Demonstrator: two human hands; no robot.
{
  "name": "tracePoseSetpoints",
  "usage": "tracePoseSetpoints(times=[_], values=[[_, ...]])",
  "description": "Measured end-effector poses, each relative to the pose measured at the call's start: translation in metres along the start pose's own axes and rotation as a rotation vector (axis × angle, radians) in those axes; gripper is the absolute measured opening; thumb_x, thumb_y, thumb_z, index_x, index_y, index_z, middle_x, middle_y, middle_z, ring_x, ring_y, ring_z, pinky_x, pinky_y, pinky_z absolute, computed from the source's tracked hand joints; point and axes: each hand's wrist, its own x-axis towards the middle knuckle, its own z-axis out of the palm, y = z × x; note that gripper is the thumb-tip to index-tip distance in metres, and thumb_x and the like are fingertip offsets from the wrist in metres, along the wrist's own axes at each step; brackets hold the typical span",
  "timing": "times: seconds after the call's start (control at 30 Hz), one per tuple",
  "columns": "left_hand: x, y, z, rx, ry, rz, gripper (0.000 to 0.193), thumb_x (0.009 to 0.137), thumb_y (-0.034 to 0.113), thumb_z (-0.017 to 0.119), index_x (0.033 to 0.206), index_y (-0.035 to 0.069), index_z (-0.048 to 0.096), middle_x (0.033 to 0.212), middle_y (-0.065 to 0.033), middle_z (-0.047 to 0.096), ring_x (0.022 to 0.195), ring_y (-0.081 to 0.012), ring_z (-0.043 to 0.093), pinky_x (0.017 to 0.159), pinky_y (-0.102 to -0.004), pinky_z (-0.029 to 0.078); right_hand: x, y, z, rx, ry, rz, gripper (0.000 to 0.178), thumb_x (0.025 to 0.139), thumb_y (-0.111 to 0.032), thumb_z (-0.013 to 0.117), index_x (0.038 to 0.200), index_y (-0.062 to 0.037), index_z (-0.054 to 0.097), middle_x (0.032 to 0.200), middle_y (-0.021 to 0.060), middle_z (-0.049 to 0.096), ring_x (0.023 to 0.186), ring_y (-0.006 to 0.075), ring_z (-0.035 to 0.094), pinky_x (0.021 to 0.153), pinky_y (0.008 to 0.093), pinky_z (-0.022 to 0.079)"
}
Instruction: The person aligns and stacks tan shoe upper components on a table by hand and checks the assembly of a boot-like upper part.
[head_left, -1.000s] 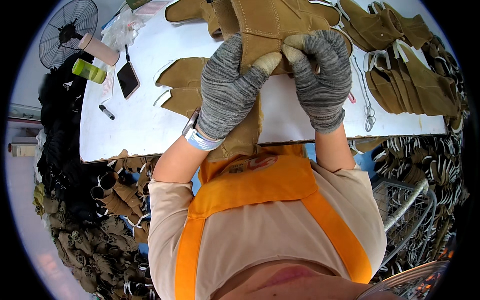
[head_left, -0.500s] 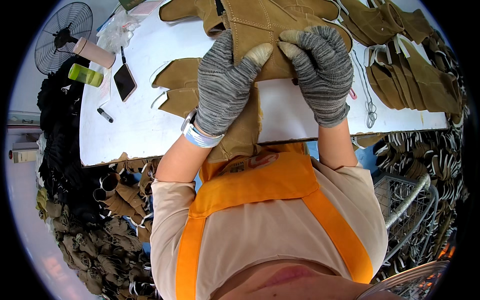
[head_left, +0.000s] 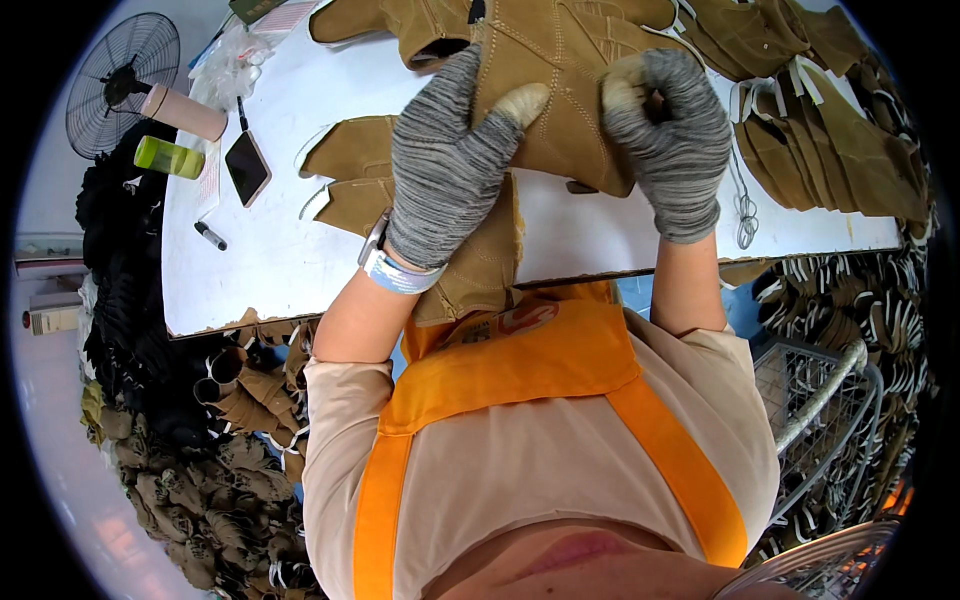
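A tan suede boot upper [head_left: 555, 90] with pale stitching lines hangs over the far side of the white table. My left hand [head_left: 450, 160], in a grey striped glove with pale fingertips, grips its left edge, thumb lying on the front and fingers behind. At the upper's right side my right hand [head_left: 675, 140], gloved alike, is curled with its fingertips pinched together against the suede. Whatever sits in that pinch is too small to make out. More tan uppers [head_left: 345, 148] lie left of my left wrist, and one [head_left: 470, 270] drapes over the table's near edge.
Stacked uppers [head_left: 825, 150] with white edging fill the table's right side, near a grey cord [head_left: 745, 215]. On the left are a phone [head_left: 247, 168], a marker [head_left: 210, 236], a green bottle [head_left: 168, 157], a pink tumbler [head_left: 185, 110] and a fan [head_left: 120, 85]. A wire cart [head_left: 815, 400] stands lower right.
My right hand has drawn away to the right, its fingertips now apart from my left thumb. The boot upper has tilted, its lower corner swinging down and right.
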Motion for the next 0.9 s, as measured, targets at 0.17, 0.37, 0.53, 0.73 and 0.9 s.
tracePoseSetpoints(times=[0.17,0.37,0.53,0.73,0.9], values=[[0.005,0.002,-0.002,-0.029,-0.011,0.002,0.042,0.086,0.028,0.070,0.116,0.001,0.062,0.096,-0.0137,0.071,0.086,-0.0203,0.069,0.077,-0.0309,0.054,0.005,0.003,-0.007,-0.020,-0.076,-0.219,0.022,0.076,-0.020,0.075,0.096,-0.0121,0.073,0.084,0.0038,0.067,0.076,0.0192,0.063,0.072,0.0287,0.052],[0.005,-0.001,0.003,0.076,-0.005,0.045,0.043,0.085,0.028,0.071,0.117,0.000,0.062,0.093,-0.0140,0.070,0.084,-0.0203,0.069,0.076,-0.0316,0.054,0.012,-0.005,-0.012,-0.397,-0.127,-0.471,0.023,0.075,-0.023,0.074,0.096,-0.0137,0.073,0.086,0.0045,0.065,0.081,0.0227,0.063,0.072,0.0327,0.052],[0.002,-0.010,0.004,0.179,-0.009,0.120,0.043,0.084,0.029,0.071,0.115,0.000,0.063,0.090,-0.0148,0.069,0.080,-0.0217,0.068,0.074,-0.0319,0.054,0.015,-0.013,-0.017,-0.436,-0.301,-0.422,0.025,0.073,-0.014,0.078,0.097,-0.0103,0.071,0.085,0.0050,0.062,0.083,0.0224,0.060,0.075,0.0315,0.050],[0.007,-0.011,0.001,0.137,-0.064,0.109,0.046,0.084,0.029,0.072,0.116,-0.003,0.062,0.094,-0.0166,0.069,0.083,-0.0235,0.068,0.076,-0.0323,0.054,0.011,0.002,-0.012,-0.105,-0.212,-0.291,0.023,0.074,-0.007,0.076,0.096,-0.0080,0.069,0.086,0.0051,0.063,0.080,0.0204,0.060,0.076,0.0290,0.049],[0.007,-0.002,-0.003,0.113,-0.079,0.015,0.047,0.082,0.028,0.074,0.116,-0.002,0.062,0.099,-0.0131,0.070,0.088,-0.0206,0.067,0.080,-0.0307,0.053,0.012,0.003,-0.012,-0.073,-0.200,-0.290,0.022,0.074,-0.009,0.077,0.095,-0.0064,0.069,0.087,0.0053,0.063,0.080,0.0202,0.061,0.075,0.0286,0.049]])
